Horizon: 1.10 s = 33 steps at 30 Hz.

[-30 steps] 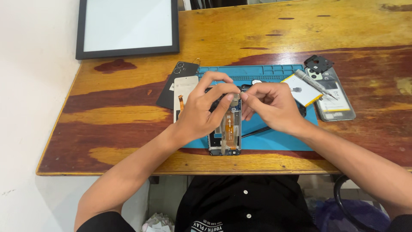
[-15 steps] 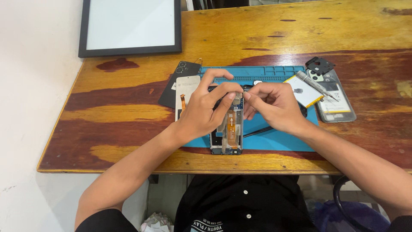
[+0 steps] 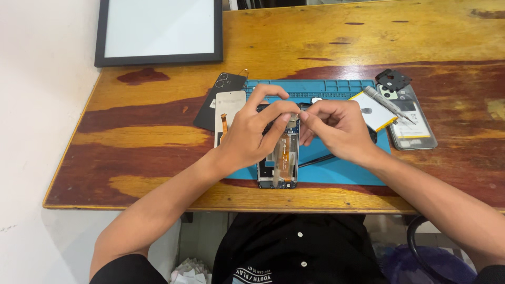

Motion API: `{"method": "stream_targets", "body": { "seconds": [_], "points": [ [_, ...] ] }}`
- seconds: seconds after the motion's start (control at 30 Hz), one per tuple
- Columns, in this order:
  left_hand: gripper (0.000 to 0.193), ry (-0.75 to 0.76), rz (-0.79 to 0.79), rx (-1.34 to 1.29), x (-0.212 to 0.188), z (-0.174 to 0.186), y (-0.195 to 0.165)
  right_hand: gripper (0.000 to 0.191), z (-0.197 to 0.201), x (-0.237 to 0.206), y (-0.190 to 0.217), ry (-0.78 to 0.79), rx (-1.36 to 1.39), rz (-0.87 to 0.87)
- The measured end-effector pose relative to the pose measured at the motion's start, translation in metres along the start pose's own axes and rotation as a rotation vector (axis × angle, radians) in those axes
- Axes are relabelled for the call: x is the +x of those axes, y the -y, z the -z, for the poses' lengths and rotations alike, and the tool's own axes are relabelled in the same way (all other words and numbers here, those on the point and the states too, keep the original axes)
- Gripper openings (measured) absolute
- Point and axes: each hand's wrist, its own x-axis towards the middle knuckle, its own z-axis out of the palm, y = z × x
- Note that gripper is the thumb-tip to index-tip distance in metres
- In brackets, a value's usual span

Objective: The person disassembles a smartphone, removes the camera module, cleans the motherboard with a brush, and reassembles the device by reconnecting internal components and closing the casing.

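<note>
Opened phone on blue mat, under left hand, right hand

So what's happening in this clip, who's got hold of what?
A person works on an opened phone lying on a blue mat on a wooden table. The left hand steadies the phone's upper end, and the right hand pinches at its top edge. A battery, a screwdriver and phone covers lie alongside.

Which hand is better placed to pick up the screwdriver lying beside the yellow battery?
Probably the right hand: it sits just beside the screwdriver and battery. The left hand rests on the opened phone, farther away.
</note>
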Motion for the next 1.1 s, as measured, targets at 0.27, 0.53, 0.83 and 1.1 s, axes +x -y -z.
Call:
{"method": "stream_targets", "body": {
  "seconds": [0.27,0.53,0.83,1.1],
  "points": [
    [0.028,-0.107,0.067,-0.147,0.0,-0.001,-0.006,0.019,-0.002,0.001,-0.001,-0.014,-0.02,0.0],
    [0.025,-0.121,0.133,-0.162,0.002,0.0,-0.009,0.019,-0.004,0.0,-0.003,-0.004,-0.018,0.002],
    [0.021,-0.088,0.211,-0.252,-0.001,-0.005,-0.004,0.014,-0.005,0.001,0.001,0.014,0.015,-0.005],
    [0.022,-0.073,0.22,-0.25,0.0,-0.007,0.001,0.013,-0.004,0.003,-0.002,0.017,0.002,-0.01]
  ]
}}
